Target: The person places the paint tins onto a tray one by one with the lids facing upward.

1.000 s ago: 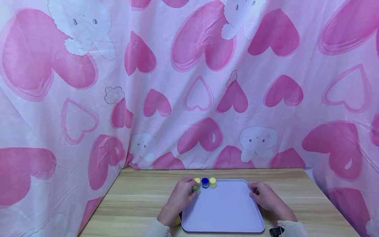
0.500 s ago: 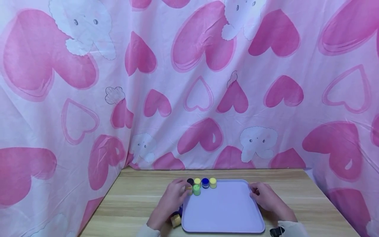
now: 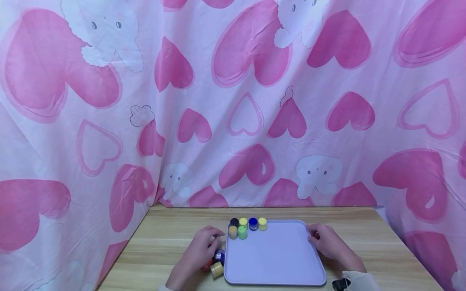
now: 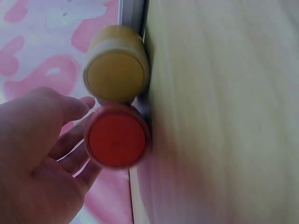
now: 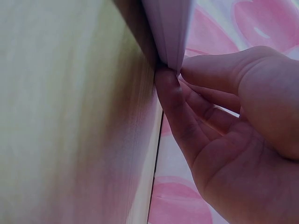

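A lavender tray (image 3: 280, 262) lies on the wooden table (image 3: 171, 242). Several small paint jars stand at its far left corner: black (image 3: 234, 222), yellow (image 3: 243, 222), blue (image 3: 253, 223), pale yellow (image 3: 262, 223), tan (image 3: 233, 231) and green (image 3: 242, 232). My left hand (image 3: 211, 242) hovers just left of the tray with loose fingers, over three jars on the table: dark blue (image 3: 219, 255), yellow (image 3: 217, 269) (image 4: 117, 63) and red (image 4: 117, 137). Its fingers (image 4: 74, 140) lie beside the red jar. My right hand (image 3: 313, 236) pinches the tray's right rim (image 5: 170, 28) between thumb and fingers (image 5: 177, 107).
A pink cloth with hearts and white elephants (image 3: 233, 101) hangs behind the table and down both sides. Bare tabletop shows left of the left hand and right of the tray. A dark wrist strap (image 3: 340, 285) shows at the bottom edge.
My left hand left the tan jar on the tray beside the green one. It then drew back toward me, to the jars left of the tray. The right hand stayed put.
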`<move>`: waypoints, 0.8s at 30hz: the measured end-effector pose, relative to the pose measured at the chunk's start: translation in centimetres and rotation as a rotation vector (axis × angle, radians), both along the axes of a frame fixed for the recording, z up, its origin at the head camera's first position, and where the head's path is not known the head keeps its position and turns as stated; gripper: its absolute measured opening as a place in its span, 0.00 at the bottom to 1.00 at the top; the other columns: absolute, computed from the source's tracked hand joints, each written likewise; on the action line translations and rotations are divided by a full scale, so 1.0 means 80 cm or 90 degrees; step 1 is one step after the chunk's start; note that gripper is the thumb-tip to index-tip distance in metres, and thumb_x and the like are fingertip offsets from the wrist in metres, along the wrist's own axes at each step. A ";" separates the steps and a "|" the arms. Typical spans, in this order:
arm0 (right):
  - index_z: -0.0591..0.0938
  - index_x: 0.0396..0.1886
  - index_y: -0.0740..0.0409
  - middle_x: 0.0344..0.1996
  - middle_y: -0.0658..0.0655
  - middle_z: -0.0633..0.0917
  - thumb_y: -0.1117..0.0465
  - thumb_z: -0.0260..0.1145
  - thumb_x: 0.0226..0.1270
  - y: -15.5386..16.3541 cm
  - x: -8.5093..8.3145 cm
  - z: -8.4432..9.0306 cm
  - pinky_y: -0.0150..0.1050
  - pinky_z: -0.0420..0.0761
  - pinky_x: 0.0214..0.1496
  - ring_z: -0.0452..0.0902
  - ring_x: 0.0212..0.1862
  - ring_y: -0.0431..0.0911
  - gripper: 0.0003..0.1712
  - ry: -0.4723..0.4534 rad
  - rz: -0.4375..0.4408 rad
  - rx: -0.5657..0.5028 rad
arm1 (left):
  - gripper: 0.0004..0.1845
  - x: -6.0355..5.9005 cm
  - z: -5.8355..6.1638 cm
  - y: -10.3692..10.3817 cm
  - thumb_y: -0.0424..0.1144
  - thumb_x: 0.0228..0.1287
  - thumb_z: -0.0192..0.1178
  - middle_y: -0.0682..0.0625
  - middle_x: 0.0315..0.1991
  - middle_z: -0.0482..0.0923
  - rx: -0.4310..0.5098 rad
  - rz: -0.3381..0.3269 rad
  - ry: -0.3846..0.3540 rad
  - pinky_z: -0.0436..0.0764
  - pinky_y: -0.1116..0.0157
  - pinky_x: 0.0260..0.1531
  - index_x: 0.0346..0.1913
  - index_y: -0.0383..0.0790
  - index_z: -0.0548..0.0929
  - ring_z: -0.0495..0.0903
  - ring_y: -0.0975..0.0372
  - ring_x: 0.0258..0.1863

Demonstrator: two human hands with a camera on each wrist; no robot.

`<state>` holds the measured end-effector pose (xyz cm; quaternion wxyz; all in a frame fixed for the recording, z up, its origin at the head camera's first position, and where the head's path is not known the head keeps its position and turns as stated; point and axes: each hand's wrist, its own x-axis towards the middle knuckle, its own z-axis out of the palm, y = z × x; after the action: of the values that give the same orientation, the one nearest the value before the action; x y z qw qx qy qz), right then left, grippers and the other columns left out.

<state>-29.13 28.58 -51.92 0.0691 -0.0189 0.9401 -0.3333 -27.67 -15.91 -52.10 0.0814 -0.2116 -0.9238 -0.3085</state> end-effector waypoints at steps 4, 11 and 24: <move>0.80 0.69 0.73 0.47 0.58 0.90 0.71 0.69 0.75 0.000 0.000 0.000 0.46 0.93 0.49 0.83 0.43 0.45 0.25 0.001 0.001 0.001 | 0.09 0.005 0.000 -0.011 0.34 0.78 0.64 0.51 0.50 0.89 0.004 0.007 -0.032 0.89 0.49 0.59 0.52 0.43 0.91 0.87 0.57 0.54; 0.79 0.69 0.73 0.47 0.58 0.90 0.71 0.68 0.76 0.000 0.000 -0.001 0.46 0.93 0.49 0.83 0.43 0.46 0.25 0.003 0.001 -0.001 | 0.12 0.017 0.000 -0.030 0.43 0.78 0.66 0.53 0.46 0.87 -0.004 -0.015 -0.075 0.89 0.63 0.46 0.56 0.42 0.89 0.83 0.68 0.42; 0.80 0.70 0.72 0.49 0.59 0.90 0.71 0.69 0.75 0.001 0.002 -0.003 0.47 0.93 0.51 0.83 0.44 0.46 0.25 0.013 0.003 -0.001 | 0.22 0.025 0.008 -0.042 0.45 0.75 0.69 0.54 0.41 0.87 0.013 -0.017 -0.171 0.89 0.64 0.42 0.63 0.36 0.84 0.84 0.67 0.38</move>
<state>-28.99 28.63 -52.18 0.0600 -0.0245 0.9405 -0.3337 -25.68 -19.28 -51.46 -0.0451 -0.1801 -0.9203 -0.3443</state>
